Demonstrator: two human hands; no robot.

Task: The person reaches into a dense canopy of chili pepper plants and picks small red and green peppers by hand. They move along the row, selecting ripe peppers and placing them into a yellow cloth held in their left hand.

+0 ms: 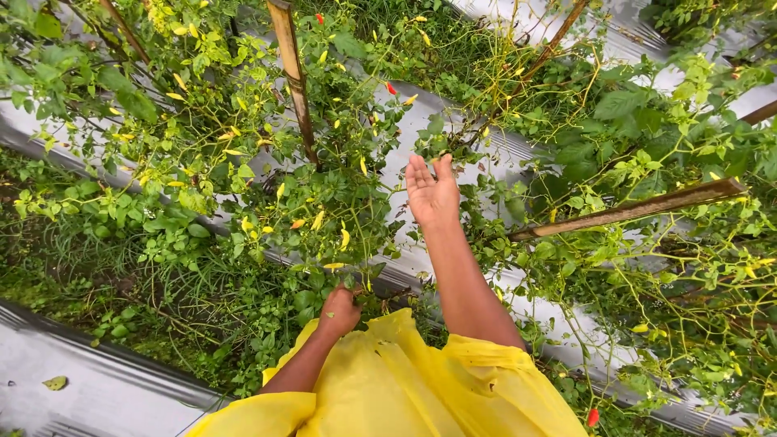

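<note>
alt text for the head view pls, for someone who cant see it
Looking down, a person in a yellow raincoat reaches the open right hand up into chilli plants bearing yellow and red pods. The left hand is closed low among the leaves. Bamboo stakes stand over silver mulch sheeting.

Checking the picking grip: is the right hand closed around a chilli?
No, the right hand is open with its fingers spread, palm toward the camera, among the leaves, and no chilli is in it.

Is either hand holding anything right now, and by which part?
Right hand is open and empty. Left hand is closed among the chilli plant leaves; its contents cannot be told.
</note>
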